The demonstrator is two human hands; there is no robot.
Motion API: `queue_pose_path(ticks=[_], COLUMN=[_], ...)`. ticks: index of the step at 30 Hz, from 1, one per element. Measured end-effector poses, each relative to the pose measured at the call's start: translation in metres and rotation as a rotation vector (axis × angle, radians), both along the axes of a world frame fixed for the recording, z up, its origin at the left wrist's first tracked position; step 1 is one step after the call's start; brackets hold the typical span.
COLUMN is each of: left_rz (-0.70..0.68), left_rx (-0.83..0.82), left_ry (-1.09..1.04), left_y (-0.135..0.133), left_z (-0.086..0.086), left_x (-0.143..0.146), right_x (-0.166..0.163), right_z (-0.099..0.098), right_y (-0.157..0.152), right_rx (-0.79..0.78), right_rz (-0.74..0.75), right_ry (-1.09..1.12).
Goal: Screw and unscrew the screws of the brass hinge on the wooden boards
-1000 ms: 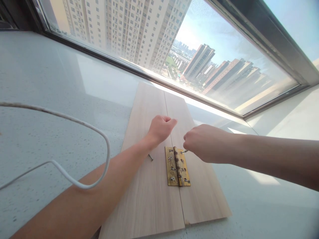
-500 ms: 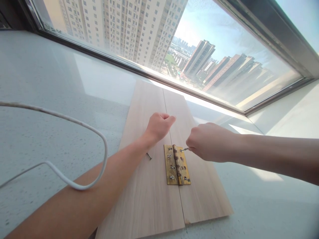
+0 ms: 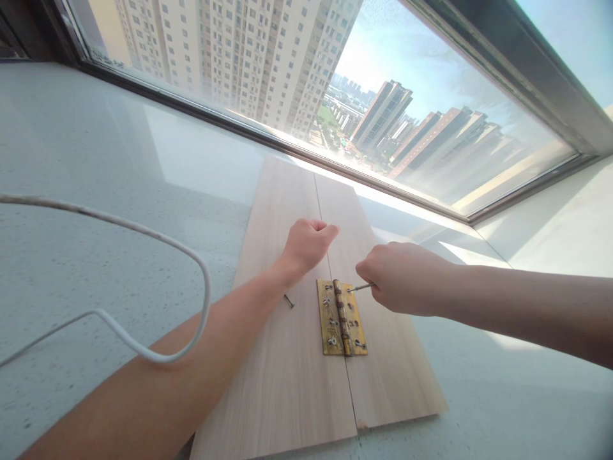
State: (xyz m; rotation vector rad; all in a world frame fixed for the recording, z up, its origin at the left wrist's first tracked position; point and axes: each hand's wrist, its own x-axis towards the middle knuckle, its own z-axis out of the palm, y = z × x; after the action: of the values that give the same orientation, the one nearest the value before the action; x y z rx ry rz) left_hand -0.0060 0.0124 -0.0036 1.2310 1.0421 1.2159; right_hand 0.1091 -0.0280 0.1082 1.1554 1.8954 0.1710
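A brass hinge (image 3: 330, 329) lies across the seam between two pale wooden boards (image 3: 282, 383), with several screws in its holes, some standing proud or tilted. My right hand (image 3: 407, 278) is closed around a screwdriver (image 3: 364, 287). Only its thin metal shaft shows; the handle is hidden in my fist. The tip meets the hinge's right leaf at the top hole. Above the hinge, my left hand (image 3: 310, 244) rests as a fist on the boards, and whatever it may hold is hidden. A loose screw (image 3: 289, 301) lies on the left board, beside my left forearm.
A white cable (image 3: 204, 281) loops over my left forearm. Under the boards is a pale speckled surface (image 3: 110, 185). Beyond them runs a dark window frame (image 3: 215, 119), with tall buildings outside the glass.
My right hand has turned slightly, and more of the screwdriver shaft now shows between it and the hinge. My left hand stays in the same place on the boards.
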Motion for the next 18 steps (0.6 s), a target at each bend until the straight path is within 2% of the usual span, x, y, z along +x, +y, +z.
queue_pose_path(ticks=[4, 7, 13, 18], left_rz=[0.005, 0.008, 0.009, 0.003], left_rx=[-0.001, 0.003, 0.016, 0.004], left_ry=[-0.010, -0.009, -0.013, -0.028], left_y=[0.000, 0.000, 0.000, 0.000], left_z=[0.000, 0.000, -0.002, -0.001], left_x=[0.000, 0.000, 0.000, 0.000], right_x=[0.010, 0.013, 0.000, -0.005], right_z=[0.002, 0.001, 0.000, -0.001], right_y=[-0.006, -0.008, -0.004, 0.001], right_rx=[-0.124, -0.147, -0.174, -0.085], right_rz=[0.452, 0.581, 0.442, 0.195], right_ry=[-0.107, -0.126, -0.161, -0.073])
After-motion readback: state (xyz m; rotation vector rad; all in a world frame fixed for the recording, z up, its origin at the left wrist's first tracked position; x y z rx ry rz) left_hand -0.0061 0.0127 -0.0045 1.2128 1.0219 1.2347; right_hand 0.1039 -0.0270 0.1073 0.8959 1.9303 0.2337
